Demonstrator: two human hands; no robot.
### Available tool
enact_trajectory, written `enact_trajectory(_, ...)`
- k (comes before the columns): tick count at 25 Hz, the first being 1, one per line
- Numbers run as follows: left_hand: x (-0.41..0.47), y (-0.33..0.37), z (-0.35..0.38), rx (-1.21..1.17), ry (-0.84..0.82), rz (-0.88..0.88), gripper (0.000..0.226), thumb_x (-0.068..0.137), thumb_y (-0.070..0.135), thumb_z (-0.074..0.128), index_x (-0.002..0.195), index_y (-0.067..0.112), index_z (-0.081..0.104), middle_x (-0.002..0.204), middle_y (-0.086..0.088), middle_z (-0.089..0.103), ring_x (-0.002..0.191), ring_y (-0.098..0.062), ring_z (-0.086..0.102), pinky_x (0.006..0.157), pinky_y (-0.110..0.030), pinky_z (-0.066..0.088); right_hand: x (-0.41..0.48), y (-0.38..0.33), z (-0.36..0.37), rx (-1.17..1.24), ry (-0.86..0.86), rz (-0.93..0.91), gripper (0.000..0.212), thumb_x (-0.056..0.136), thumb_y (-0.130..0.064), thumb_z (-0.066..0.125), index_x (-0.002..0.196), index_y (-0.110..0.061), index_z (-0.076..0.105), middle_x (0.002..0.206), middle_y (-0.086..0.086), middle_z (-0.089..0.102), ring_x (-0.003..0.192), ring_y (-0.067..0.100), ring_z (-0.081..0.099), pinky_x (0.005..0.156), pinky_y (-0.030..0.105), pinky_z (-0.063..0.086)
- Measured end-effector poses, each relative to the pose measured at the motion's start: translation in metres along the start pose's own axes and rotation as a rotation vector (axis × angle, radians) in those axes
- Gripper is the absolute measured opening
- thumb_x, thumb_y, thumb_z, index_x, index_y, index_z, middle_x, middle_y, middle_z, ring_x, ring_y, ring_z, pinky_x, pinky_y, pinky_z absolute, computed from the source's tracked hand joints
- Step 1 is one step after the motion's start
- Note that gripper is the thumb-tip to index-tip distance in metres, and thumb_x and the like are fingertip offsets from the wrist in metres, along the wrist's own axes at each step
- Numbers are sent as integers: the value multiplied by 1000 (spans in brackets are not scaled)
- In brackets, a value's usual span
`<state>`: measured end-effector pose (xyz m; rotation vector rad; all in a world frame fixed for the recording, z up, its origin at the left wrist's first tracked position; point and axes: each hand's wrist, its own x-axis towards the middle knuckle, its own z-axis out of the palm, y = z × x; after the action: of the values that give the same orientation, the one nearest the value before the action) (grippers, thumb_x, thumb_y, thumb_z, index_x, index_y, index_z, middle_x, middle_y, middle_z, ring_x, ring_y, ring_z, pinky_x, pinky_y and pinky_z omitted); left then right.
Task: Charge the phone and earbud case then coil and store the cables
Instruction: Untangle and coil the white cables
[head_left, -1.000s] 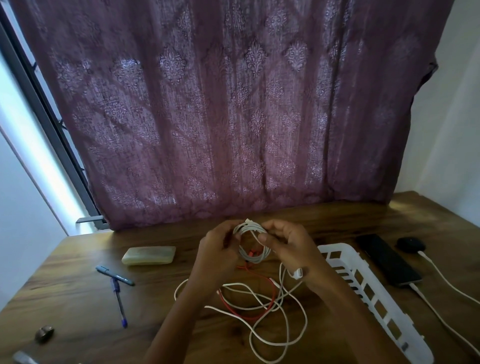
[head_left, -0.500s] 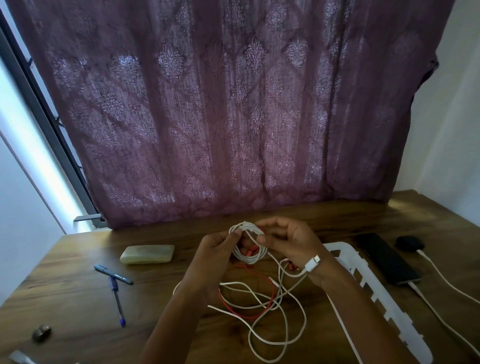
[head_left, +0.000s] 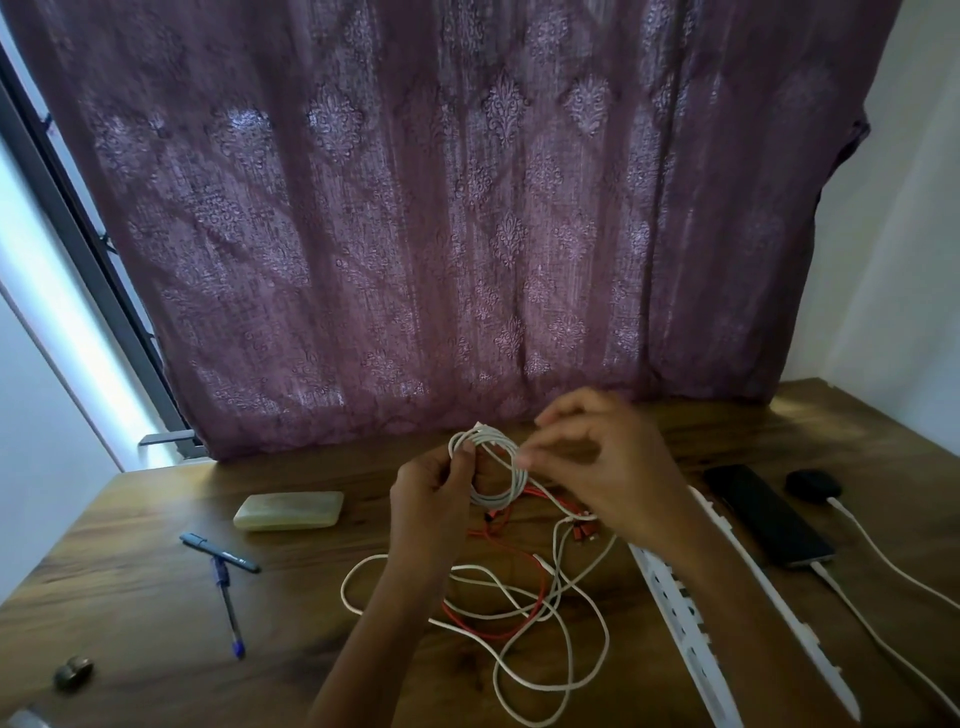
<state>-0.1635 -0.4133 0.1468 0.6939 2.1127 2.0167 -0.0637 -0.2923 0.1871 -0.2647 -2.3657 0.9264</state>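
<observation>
My left hand (head_left: 434, 496) grips a small coil of white cable (head_left: 493, 467) held above the wooden table (head_left: 156, 613). My right hand (head_left: 597, 467) pinches the strand at the coil's right side. The loose rest of the white cable (head_left: 545, 649) lies in loops on the table, tangled with a red cable (head_left: 498, 618). At the right lie a black phone (head_left: 769, 519) and a black earbud case (head_left: 813, 486), each with a white cable (head_left: 893, 571) plugged in.
A white slotted plastic tray (head_left: 696, 639) lies under my right forearm. A pale soap-like bar (head_left: 289, 511), two pens (head_left: 223, 571) and a small metal object (head_left: 74, 673) sit on the left. A purple curtain (head_left: 467, 208) hangs behind the table.
My right hand has swung up and over the coil's right side, laying on more cable. The white plug that hung at my right wrist is no longer in sight. My left hand keeps its grip.
</observation>
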Motion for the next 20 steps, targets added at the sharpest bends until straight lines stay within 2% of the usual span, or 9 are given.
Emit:
enact_trajectory(3,-3,2,6,44,0,57,31,95,19,48,77,8,71,72,-11,71,68,-25,65,67,-46,52,-3,4,24,-344,68,-59,21,76,-34,71,96,-26,73,101,-10,54,100,8,43,83,25,41)
enact_trajectory(6,-5,3,6,31,23,57,31,94,19,49,75,7,70,69,-11,69,63,-17,61,62,-40,50,-3,7,32,-418,159,-117,20,67,-30,79,86,-25,75,94,-3,59,92,19,52,74,32,43)
enact_trajectory(8,-7,3,6,29,13,63,31,94,19,49,74,6,70,64,-9,66,60,-12,56,57,-33,46,-3,9,33,-432,187,-134,16,67,-28,79,82,-24,75,89,-3,59,87,19,53,72,30,38)
enact_trajectory(10,-8,2,5,38,-10,83,32,95,20,49,74,5,69,64,-13,65,59,-13,55,57,-33,44,-2,7,35,-416,173,-123,11,72,-26,76,82,-21,75,85,-7,53,87,16,50,72,28,37)
enact_trajectory(13,-6,-4,0,76,-54,125,29,94,19,49,77,4,67,71,-20,66,63,-28,58,61,-46,48,-2,4,34,-178,41,32,8,79,-25,70,81,-17,72,82,-13,43,87,8,47,73,20,42)
enact_trajectory(15,-5,-9,-4,116,-60,149,25,93,15,51,76,8,67,68,-13,67,64,-26,60,64,-48,50,-1,-2,31,39,-24,152,9,78,-21,70,70,-17,66,80,-11,47,79,6,52,70,21,47)
enact_trajectory(17,-5,-11,-8,173,-53,186,26,92,12,53,72,21,67,66,2,67,65,-11,61,63,-38,51,1,-6,26,289,-76,322,22,79,-14,65,58,-16,59,68,-9,49,64,7,50,59,25,47)
enact_trajectory(19,-6,-8,-10,248,-47,233,27,90,11,56,74,30,65,66,12,67,64,1,61,61,-19,49,4,-6,23,627,-151,506,32,80,-11,55,48,-17,49,52,-7,43,52,8,39,47,20,34)
enact_trajectory(20,-7,-5,-10,276,-37,246,24,89,11,57,77,30,67,66,15,66,65,4,62,60,-11,45,5,-5,23,776,-181,560,34,80,-13,51,47,-18,45,49,-6,43,51,9,38,47,20,31)
